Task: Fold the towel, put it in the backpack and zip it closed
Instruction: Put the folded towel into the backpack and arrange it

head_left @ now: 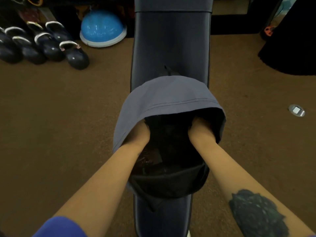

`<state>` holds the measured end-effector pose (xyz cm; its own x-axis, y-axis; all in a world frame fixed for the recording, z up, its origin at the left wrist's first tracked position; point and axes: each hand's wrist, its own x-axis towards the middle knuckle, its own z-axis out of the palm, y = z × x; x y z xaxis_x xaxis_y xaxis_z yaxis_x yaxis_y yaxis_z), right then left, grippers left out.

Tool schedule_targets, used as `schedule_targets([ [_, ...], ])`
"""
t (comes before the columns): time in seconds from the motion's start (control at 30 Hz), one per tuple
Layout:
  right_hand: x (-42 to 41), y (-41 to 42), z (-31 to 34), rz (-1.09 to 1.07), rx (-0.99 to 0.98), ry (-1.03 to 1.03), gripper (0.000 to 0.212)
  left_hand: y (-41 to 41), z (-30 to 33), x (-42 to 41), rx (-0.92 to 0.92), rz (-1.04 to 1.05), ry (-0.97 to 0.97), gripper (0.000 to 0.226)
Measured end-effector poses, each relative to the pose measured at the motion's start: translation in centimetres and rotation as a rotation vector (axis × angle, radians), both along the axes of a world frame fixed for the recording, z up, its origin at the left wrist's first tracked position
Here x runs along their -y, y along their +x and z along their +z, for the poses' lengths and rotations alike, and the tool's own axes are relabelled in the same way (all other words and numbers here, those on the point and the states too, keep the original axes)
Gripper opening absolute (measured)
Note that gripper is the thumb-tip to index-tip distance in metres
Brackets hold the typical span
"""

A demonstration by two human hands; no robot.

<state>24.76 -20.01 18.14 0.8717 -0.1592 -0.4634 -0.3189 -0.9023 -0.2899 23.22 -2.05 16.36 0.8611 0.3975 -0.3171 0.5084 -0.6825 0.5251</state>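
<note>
A grey backpack (167, 96) lies open on a dark padded bench (171, 45), its mouth facing me and its lining black. My left hand (139, 134) and my right hand (199, 129) both reach into the opening, wrists at the rim, with the fingers hidden under the grey top flap. Between the hands sits a dark bundle (169, 134) that may be the towel; it is too dark to tell. The backpack's black lower rim (171, 183) sags towards me, and a drawcord (145, 200) hangs from it.
Several dark kettlebells (47, 45) stand on the brown carpet at the far left, beside a blue half-ball trainer (102, 29). A large black object (290, 48) stands at the far right. A small metal floor socket (296, 110) is set in the carpet on the right.
</note>
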Motion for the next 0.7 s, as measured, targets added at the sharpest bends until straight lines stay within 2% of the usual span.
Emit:
schedule_targets([
  [0.1, 0.1, -0.3, 0.1, -0.001, 0.002, 0.018, 0.036, 0.4, -1.0, -0.1, -0.01, -0.122, 0.009, 0.009],
  [0.27, -0.7, -2.1, 1.0, 0.015, 0.135, 0.058, 0.033, -0.1, -1.6, -0.3, -0.117, -0.329, -0.069, 0.055],
  [0.33, -2.1, -2.9, 0.9, 0.187, 0.206, 0.104, 0.035, -0.4, -1.6, -0.3, -0.073, -0.387, -0.047, 0.068],
  [0.4, -2.9, -2.7, -0.3, 0.373, 0.119, 0.11, 0.04, -0.5, -1.6, -0.4, -0.024, -0.455, -0.037, 0.077],
  [0.47, -2.6, -1.6, -0.6, 0.352, -0.019, 0.151, 0.046, -0.6, -1.7, -0.5, -0.025, -0.487, -0.055, 0.083],
  [0.6, -1.1, 0.0, -1.0, 0.293, -0.06, 0.228, 0.05, -0.6, -1.9, -1.2, -0.009, -0.492, 0.002, 0.088],
  [0.7, -1.0, -0.1, -1.1, 0.326, -0.074, 0.204, 0.044, -0.8, -2.5, -1.5, -0.018, -0.501, 0.037, 0.072],
])
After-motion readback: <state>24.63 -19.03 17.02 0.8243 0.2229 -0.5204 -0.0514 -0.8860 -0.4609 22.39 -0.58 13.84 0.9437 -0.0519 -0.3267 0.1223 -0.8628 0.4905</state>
